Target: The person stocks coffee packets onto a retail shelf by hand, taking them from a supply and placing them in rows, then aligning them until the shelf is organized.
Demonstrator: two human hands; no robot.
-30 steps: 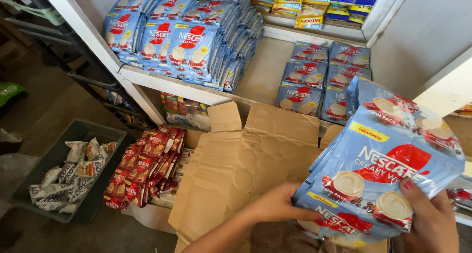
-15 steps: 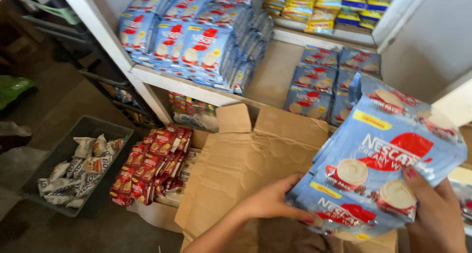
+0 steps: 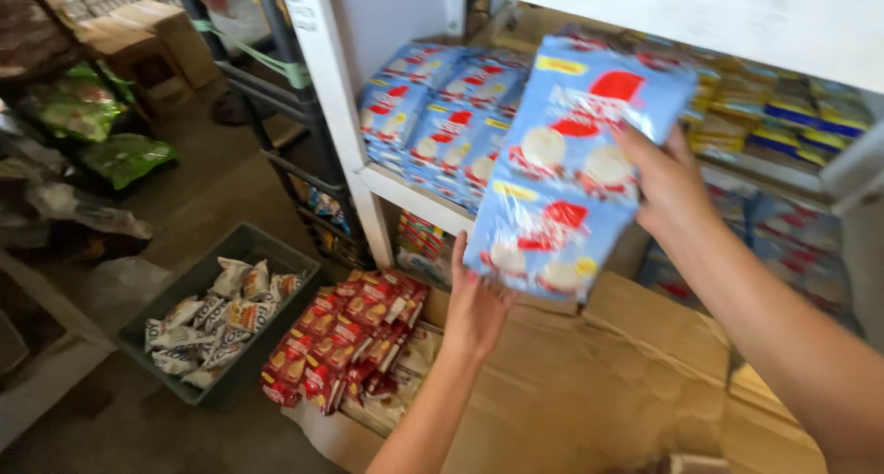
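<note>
Both hands hold a stack of light-blue sachet packs (image 3: 575,161) with red and white print, raised in front of a white shelf unit (image 3: 322,78). The left hand (image 3: 479,304) supports the stack from below at its lower left corner, fingers closed against the bottom pack. The right hand (image 3: 668,184) grips the stack's right edge, fingers wrapped over the front face. The stack is tilted and motion-blurred. Directly behind it, matching blue packs (image 3: 433,124) stand in rows on the shelf. Yellow packs (image 3: 764,115) lie on the same shelf further right. Below the hands lies an opened brown cardboard box (image 3: 626,382). Red sachets (image 3: 345,336) are piled just left of the box. A dark grey crate (image 3: 184,294) holding white packets (image 3: 221,313) sits on the floor beside them.
</note>
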